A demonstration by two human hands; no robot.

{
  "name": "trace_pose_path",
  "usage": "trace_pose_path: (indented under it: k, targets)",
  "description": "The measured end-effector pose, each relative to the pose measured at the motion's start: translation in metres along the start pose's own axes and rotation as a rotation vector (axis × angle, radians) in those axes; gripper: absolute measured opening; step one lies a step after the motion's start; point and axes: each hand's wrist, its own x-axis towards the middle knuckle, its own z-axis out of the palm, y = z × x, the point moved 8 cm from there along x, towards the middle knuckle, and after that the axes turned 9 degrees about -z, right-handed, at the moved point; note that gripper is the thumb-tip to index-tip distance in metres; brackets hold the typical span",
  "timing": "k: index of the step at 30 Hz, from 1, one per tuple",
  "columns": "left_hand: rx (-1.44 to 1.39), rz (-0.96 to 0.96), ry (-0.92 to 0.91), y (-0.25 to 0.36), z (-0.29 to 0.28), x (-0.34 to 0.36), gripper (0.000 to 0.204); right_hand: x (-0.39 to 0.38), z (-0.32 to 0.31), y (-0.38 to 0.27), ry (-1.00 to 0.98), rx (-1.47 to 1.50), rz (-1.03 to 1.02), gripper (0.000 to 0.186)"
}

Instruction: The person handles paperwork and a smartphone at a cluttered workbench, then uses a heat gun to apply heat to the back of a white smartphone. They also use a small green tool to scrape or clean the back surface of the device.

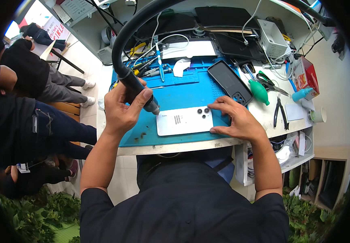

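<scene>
My left hand [123, 108] is closed round the handle of a black hot-air gun [138, 90] on a thick bent hose. Its metal nozzle points down at the left end of a white smartphone [183, 121]; whether they touch I cannot tell. The phone lies back up on a blue work mat [142, 139], its camera lenses at the right end. There my right hand [241, 121] grips it, index finger at the upper corner and thumb at the lower one. A dark phone case or second phone [229, 83] lies just beyond that hand.
Right of the mat lie a green air blower [259, 92], scissors [270, 83], black cutters [280, 113] and a light-blue bottle [301, 94]. Screwdrivers and a blue brush [158, 60] sit at the back left. Dark screens [239, 46] stand behind. People [41, 73] are at the left.
</scene>
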Motion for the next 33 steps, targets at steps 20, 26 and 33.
trace_pose_path:
  k: [20, 26, 33]
  targets:
    - [-0.001, -0.062, -0.091, 0.010, -0.001, -0.020, 0.032, -0.002, -0.001, -0.002, -0.038, 0.016, 0.054, 0.071]
    - [0.048, -0.054, -0.088, 0.013, 0.002, -0.021, 0.033, -0.001, 0.000, -0.003, -0.060, 0.007, 0.059, 0.072]
    - [0.052, -0.063, -0.046, 0.006, -0.003, -0.015, 0.031, -0.002, 0.000, -0.004, -0.056, 0.014, 0.064, 0.073]
